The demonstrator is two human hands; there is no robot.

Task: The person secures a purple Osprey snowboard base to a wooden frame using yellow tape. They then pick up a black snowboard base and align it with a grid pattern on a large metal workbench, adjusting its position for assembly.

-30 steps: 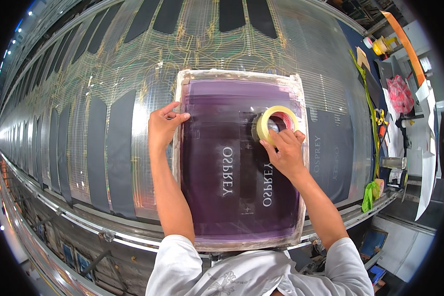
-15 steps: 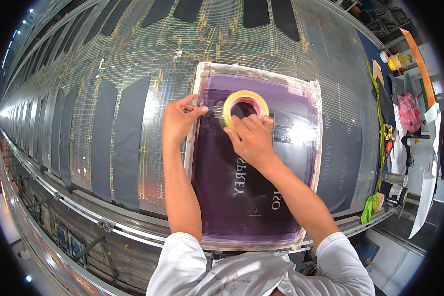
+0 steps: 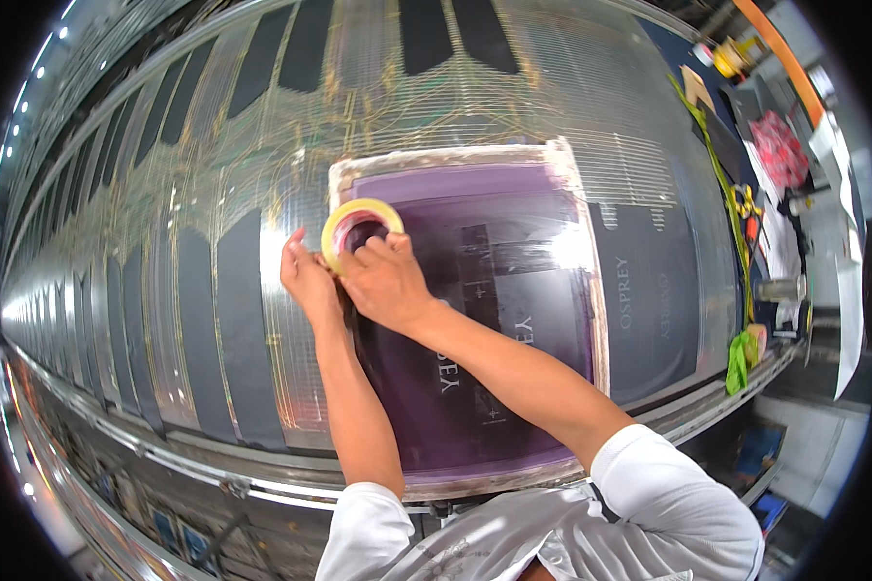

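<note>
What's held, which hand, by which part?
Right hand: tape roll, by its near rim, fingers in the core. Left hand: can't tell whether it holds anything.

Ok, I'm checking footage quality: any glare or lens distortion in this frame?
Head view: glare whitens the purple screen near its right edge; head view: another bright patch on the table, left of the left hand; head view: the table's near edge bows.

The yellow tape roll (image 3: 363,205) (pink-cored) overlaps the purple screen (image 3: 484,315).

Two hands (image 3: 312,283) (image 3: 392,286) (one pair); one tape roll (image 3: 362,207); one framed screen (image 3: 543,300)
</note>
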